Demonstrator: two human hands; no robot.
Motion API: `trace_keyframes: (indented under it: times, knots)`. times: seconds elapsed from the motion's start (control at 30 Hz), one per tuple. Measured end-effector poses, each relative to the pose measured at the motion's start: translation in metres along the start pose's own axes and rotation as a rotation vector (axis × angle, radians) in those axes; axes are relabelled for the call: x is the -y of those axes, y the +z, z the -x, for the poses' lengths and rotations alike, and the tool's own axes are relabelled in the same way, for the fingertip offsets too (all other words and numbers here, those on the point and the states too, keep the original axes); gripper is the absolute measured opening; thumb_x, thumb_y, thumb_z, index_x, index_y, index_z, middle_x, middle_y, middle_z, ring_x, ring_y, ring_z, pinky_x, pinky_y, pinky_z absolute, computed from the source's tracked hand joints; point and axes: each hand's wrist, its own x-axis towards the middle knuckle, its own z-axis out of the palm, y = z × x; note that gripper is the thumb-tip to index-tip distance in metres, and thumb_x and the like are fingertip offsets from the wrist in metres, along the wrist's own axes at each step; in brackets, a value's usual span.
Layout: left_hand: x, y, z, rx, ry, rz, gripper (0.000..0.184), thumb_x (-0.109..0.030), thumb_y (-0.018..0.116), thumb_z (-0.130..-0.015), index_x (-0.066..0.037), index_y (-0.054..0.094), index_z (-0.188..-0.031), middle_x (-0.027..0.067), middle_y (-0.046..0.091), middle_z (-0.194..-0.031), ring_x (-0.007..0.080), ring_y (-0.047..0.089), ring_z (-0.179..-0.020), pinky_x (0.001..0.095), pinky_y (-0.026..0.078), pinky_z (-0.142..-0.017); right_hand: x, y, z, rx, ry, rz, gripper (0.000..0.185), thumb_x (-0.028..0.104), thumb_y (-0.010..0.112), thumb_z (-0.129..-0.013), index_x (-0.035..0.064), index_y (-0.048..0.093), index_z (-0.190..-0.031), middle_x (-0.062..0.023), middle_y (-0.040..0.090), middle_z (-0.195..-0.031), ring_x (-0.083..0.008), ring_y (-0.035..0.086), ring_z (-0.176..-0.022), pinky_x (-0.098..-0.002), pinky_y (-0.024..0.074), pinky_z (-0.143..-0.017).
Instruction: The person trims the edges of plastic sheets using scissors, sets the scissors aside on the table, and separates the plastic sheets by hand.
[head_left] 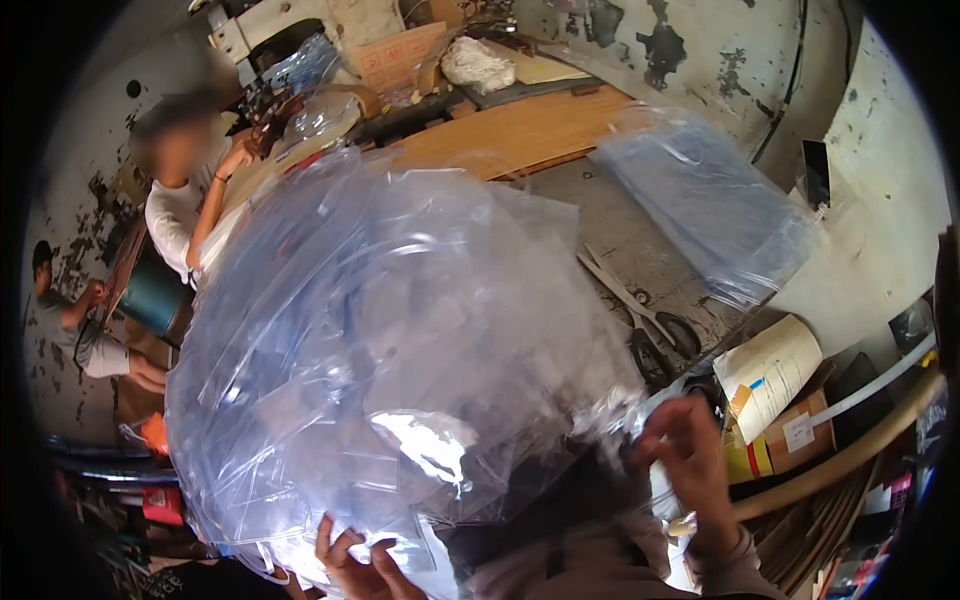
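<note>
A big heap of clear plastic sheets (pixel 480 290) covers the middle of the view, loosely layered and shiny. At its lower edge is my left hand (pixel 365 575), its fingers apart and touching the plastic. My right hand (pixel 690 460) is raised at the heap's right edge, beside crumpled plastic. Its fingers are curled together and somewhat blurred; what they hold, if anything, I cannot make out. Just above the right hand, large scissors (pixel 645 315) with dark handles lie partly open on the grey work surface (pixel 590 205).
A flat stack of clear plastic (pixel 710 200) lies at the far right of the table, behind it a wooden board (pixel 520 130). Rolled paper (pixel 765 370) and a cardboard box (pixel 800 435) are at right. One person (pixel 180 200) is across the table, another (pixel 85 320) farther left.
</note>
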Motion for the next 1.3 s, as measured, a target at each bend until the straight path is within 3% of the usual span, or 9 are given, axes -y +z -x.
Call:
trace_keyframes:
  times: [0.13,0.27,0.33,0.4,0.5,0.53,0.67,1.0,1.3]
  knots:
    - [-0.041,0.031,-0.006,0.317,0.046,0.099,0.049,-0.029,0.056,-0.09,0.007,0.05,-0.123,0.0248,0.035,-0.138,0.0304,0.05,-0.113,0.0353,0.054,-0.078,0.029,-0.06,-0.048,-0.279,-0.306,0.048,0.011,0.0,0.058,-0.085,0.0024,0.057,-0.095,-0.002,0.056,-0.073,-0.0085,0.057,-0.064,-0.0199,0.0448,-0.051]
    - [-0.043,0.041,-0.009,0.344,0.364,0.092,0.034,-0.025,0.059,-0.086,0.004,0.063,-0.105,0.0275,0.044,-0.127,0.0336,0.055,-0.105,0.0414,0.048,-0.085,0.084,-0.177,-0.121,-0.364,-0.592,0.487,0.014,0.014,0.053,-0.088,0.0033,0.061,-0.092,-0.0003,0.056,-0.073,-0.0071,0.052,-0.061,-0.0209,0.0377,-0.049]
    - [-0.04,0.043,-0.004,0.293,0.278,0.137,0.032,-0.023,0.059,-0.086,0.004,0.063,-0.103,0.0256,0.047,-0.123,0.0326,0.055,-0.104,0.0414,0.046,-0.087,0.117,-0.222,-0.162,-0.321,-0.464,0.654,0.014,0.011,0.052,-0.087,0.0022,0.06,-0.093,-0.0009,0.056,-0.073,-0.0089,0.052,-0.065,-0.0237,0.0405,-0.053]
    - [-0.041,0.042,-0.001,0.254,0.192,0.177,0.029,-0.022,0.058,-0.086,0.003,0.064,-0.1,0.0237,0.049,-0.119,0.0316,0.055,-0.102,0.0415,0.044,-0.089,0.1,-0.302,-0.23,-0.349,-0.761,0.949,0.016,0.014,0.055,-0.087,0.0005,0.059,-0.094,-0.007,0.059,-0.078,-0.0189,0.057,-0.07,-0.0315,0.0455,-0.061]
    - [-0.046,0.039,0.004,0.183,0.084,0.112,0.025,-0.018,0.057,-0.086,0.003,0.064,-0.099,0.0185,0.051,-0.109,0.0297,0.053,-0.1,0.0388,0.041,-0.092,0.085,-0.282,-0.23,-0.742,-0.58,1.595,0.02,0.018,0.058,-0.087,-0.0014,0.059,-0.094,-0.0148,0.06,-0.088,-0.0326,0.058,-0.081,-0.041,0.046,-0.071]
    - [-0.047,0.035,0.005,0.155,0.112,0.084,0.026,-0.018,0.055,-0.087,0.003,0.064,-0.098,0.019,0.05,-0.109,0.0285,0.053,-0.099,0.0397,0.045,-0.085,0.067,-0.297,-0.238,-0.633,-0.59,1.487,0.031,0.026,0.06,-0.088,0.0002,0.059,-0.104,-0.0201,0.058,-0.103,-0.0396,0.057,-0.092,-0.043,0.0452,-0.08]
    - [-0.027,0.034,0.005,-0.163,0.185,0.239,0.027,-0.021,0.057,-0.085,0.002,0.064,-0.098,0.0162,0.054,-0.104,0.0272,0.055,-0.088,0.0361,0.048,-0.073,0.032,-0.144,-0.155,-0.58,-0.688,1.258,0.022,0.008,0.066,-0.079,0.0054,0.062,-0.1,-0.0147,0.052,-0.126,-0.0328,0.054,-0.113,-0.039,0.0455,-0.092]
    - [-0.022,0.039,0.0,0.005,0.128,0.083,0.028,-0.022,0.056,-0.085,0.001,0.063,-0.099,0.0164,0.053,-0.105,0.0277,0.055,-0.089,0.0366,0.048,-0.073,-0.015,0.005,-0.068,-0.145,-1.056,0.728,0.013,0.002,0.069,-0.069,0.0034,0.065,-0.081,-0.0112,0.063,-0.092,-0.0241,0.061,-0.075,-0.0309,0.0505,-0.061]
    - [-0.017,0.037,0.001,0.039,0.156,0.082,0.029,-0.022,0.056,-0.085,0.001,0.063,-0.101,0.0167,0.053,-0.106,0.028,0.055,-0.089,0.037,0.048,-0.073,-0.027,0.033,-0.048,-0.002,-0.996,0.632,0.019,0.003,0.072,-0.068,0.0034,0.064,-0.085,-0.0091,0.062,-0.091,-0.025,0.062,-0.073,-0.0316,0.0513,-0.061]
